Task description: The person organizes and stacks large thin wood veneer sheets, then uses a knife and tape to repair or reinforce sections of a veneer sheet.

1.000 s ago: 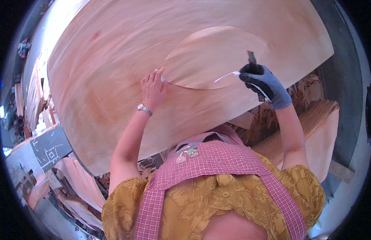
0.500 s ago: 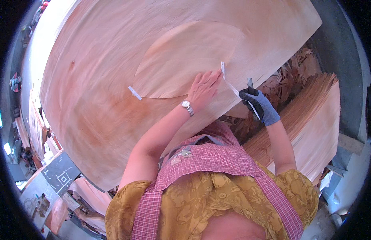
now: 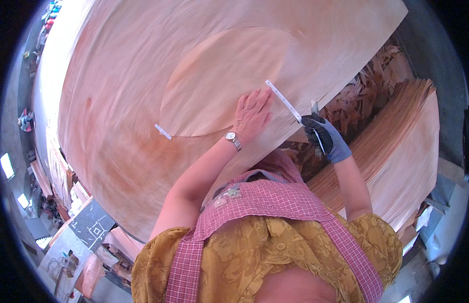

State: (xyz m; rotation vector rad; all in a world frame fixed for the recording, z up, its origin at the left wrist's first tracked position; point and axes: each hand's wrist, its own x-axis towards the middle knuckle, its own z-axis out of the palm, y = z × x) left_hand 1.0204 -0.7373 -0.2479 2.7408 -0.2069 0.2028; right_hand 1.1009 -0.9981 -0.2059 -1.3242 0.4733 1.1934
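Note:
A large thin wood veneer sheet (image 3: pixel 128 161) carries an oval-looking veneer piece (image 3: pixel 219 76). My left hand (image 3: pixel 252 116), bare and with a watch at the wrist, lies flat over this piece's near right edge, fingers stretched out. At its fingertips begins a white perforated tape strip (image 3: pixel 284 101), running straight to my right hand (image 3: pixel 326 137). That hand wears a grey-blue and black glove and is closed around the tape; a flat blade-like tool (image 3: pixel 314 107) sticks up from the same grip, its handle hidden. A short tape piece (image 3: pixel 162 132) crosses the oval's left end.
Right of the sheet stands a stack of veneer (image 3: pixel 381 136), its layered edge facing the sheet. Torn veneer scraps (image 3: pixel 366 91) fill the gap between them. At the lower left is a grey board with white markings (image 3: pixel 94 227), among more veneer pieces.
The tape strip, bent near my left fingertips before, now runs straight between the hands. My left hand appears slightly further left; my right hand has barely moved. The whole view has shifted a little.

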